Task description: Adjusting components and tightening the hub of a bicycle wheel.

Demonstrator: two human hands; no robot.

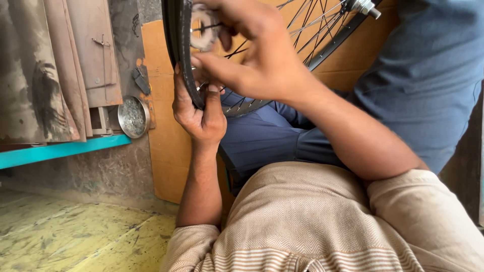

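**Spoke work at the rim**

Left hand (pixel 199 113) clamps its fingers around the bicycle wheel (pixel 184 55) rim, holding it upright before the chest. Right hand (pixel 257 60) pinches a small round tool (pixel 203 27) between thumb and fingertips, on a spoke by the look of it. The step looks like spoke adjusting; next calls for a steady rim and a small, controlled twist.

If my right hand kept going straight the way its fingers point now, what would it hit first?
The right hand points left, toward the black tyre of the bicycle wheel, which the left hand grips lower down. It would likely meet the tyre and rim first; its fingertips are already there, on a small tool. Depth is unclear.
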